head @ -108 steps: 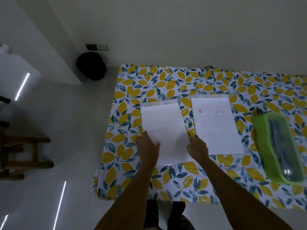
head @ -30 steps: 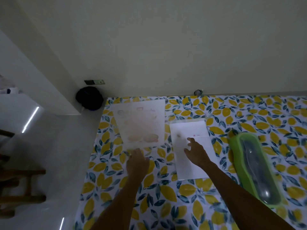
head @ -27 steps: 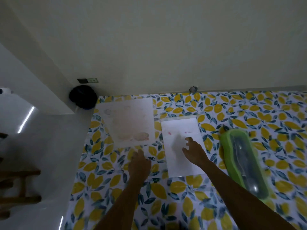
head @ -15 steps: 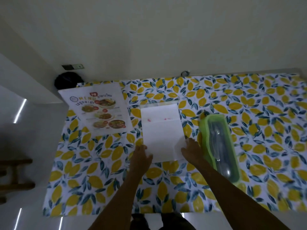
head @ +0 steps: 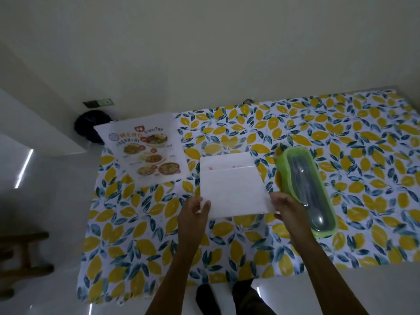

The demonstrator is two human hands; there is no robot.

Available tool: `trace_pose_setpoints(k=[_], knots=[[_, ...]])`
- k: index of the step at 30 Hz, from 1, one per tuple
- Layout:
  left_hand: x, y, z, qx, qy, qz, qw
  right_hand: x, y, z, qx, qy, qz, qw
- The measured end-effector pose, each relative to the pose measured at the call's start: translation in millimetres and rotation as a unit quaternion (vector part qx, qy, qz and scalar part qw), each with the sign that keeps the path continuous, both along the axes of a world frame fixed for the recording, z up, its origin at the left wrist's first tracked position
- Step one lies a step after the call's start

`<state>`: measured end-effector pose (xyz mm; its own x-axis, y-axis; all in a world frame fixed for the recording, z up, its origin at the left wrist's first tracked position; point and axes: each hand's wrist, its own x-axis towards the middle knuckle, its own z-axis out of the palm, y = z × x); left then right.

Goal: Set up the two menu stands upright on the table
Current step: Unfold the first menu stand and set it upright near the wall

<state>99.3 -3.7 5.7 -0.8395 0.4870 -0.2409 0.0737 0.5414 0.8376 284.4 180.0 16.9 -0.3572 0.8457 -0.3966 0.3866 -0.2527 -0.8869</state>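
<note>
- The first menu stand (head: 145, 153) is already up: it stands at about 10 o'clock from the middle of the table (head: 363, 201), near the far-left corner, and its printed face with the food photos looks toward the camera.
- The step in hand is the second menu stand (head: 231, 187). It is close to the table's middle, with its blank white side toward the camera and the lower edge raised a little off the cloth, I judge.
- The left hand (head: 193, 210) pinches the lower-left corner of this stand, thumb on top. The right hand (head: 286, 208) is closed on the lower-right corner.
- The next move, in my judgement, calls for tipping the sheet up on its far edge, where a clear base (head: 222, 146) seems to lie at 12 o'clock, and turning it so the printed side faces outward like the first one.
- The green cutlery box (head: 306, 189) sits just beside the stand at 3 o'clock, almost touching the right hand, so the lift needs some care there.
- Hard to make out: the picture is dim, and the clear base shows only as a faint shine. I cannot tell whether it still touches the cloth.
- The fingers under the sheet are hidden, and only faint pink marks show through near its top.
</note>
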Motion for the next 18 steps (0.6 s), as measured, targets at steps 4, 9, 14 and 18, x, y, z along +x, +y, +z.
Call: trace_pose_setpoints(k=[4,9,14,18], knots=[[1,-14,29,0.064,0.002,0.009,0.998,9,-24,30,0.003,0.052,-0.027,0.998],[5,-23,64,0.113,0.038,0.019,0.993,9,-42,71,0.033,0.084,-0.044,0.995],[-1,-15,77,0.133,0.094,0.002,0.987,2,-34,96,0.099,0.078,-0.025,0.992],[-27,12,79,0.099,0.199,-0.007,0.975,-20,-3,100,0.172,0.031,-0.013,0.984]])
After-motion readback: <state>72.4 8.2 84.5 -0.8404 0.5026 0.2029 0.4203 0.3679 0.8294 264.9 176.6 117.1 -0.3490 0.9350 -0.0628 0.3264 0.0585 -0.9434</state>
